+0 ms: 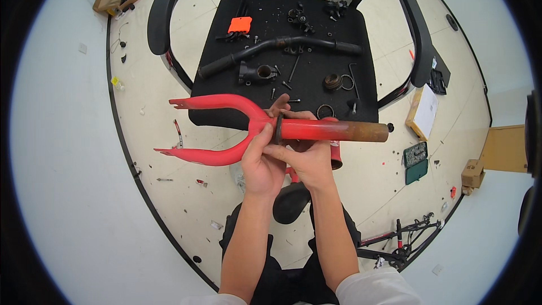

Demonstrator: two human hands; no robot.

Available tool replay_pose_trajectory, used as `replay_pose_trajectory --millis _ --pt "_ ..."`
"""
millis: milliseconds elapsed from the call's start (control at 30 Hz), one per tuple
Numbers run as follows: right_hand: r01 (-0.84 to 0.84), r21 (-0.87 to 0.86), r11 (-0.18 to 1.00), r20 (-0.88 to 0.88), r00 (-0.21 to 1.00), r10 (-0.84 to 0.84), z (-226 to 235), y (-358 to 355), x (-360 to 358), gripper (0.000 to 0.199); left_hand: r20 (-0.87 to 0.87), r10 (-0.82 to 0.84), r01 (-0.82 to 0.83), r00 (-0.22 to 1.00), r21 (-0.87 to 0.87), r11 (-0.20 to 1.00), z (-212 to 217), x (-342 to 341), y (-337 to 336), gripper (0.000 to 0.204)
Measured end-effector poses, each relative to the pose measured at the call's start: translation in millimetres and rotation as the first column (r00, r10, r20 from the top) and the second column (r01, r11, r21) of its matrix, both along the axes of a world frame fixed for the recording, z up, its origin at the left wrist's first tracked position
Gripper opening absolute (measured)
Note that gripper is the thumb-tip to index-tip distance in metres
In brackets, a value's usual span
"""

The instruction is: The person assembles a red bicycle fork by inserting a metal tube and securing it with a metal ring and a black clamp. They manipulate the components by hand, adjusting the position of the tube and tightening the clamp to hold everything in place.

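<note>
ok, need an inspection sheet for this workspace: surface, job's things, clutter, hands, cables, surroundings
Surface: black chair seat used as bench, over pale tiled floor.
Job's things: red bicycle fork held level, legs to the left, rusty steerer to the right; dark ring at the crown.
Clutter: black handlebar, stem, bolts, rings, orange tag on the seat.
Hands: left hand and right hand both grip the fork at the crown.
Cables: nothing seen.
Surroundings: cardboard boxes, green case, bicycle parts on the floor.
</note>
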State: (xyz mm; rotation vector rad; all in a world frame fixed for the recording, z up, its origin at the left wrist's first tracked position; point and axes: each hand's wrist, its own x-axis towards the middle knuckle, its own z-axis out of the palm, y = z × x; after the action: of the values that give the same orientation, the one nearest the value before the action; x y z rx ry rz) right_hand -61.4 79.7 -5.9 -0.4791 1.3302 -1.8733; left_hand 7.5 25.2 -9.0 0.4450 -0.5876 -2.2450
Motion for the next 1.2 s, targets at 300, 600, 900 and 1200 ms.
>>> replay_pose_trajectory --millis 300,600,900,1200 --pt "-0.046 -0.213 0.976 0.233 0.968 0.097 -9.8 15.8 -3.0 0.043 0.180 0.015 0.004 0.984 -0.106 0.994 2.9 2.0 -0.2 0.033" --pt "-0.013 -0.170 0.985 0.267 0.962 0.059 -21.0 15.8 0.3 0.035 0.130 0.055 -0.044 0.990 -0.087 0.995 0.7 -2.7 1.4 0.038" --pt "-0.024 -0.174 0.984 0.267 0.961 0.071 -20.3 14.9 0.9 0.039 0.093 0.055 -0.048 0.994 -0.077 0.996 0.0 -1.3 1.2 0.042" --pt "0.016 -0.137 0.990 0.237 0.971 0.018 -19.7 12.7 3.5 0.041 0.064 0.047 -0.044 0.997 -0.044 0.998 0.1 -2.3 1.7 0.044"
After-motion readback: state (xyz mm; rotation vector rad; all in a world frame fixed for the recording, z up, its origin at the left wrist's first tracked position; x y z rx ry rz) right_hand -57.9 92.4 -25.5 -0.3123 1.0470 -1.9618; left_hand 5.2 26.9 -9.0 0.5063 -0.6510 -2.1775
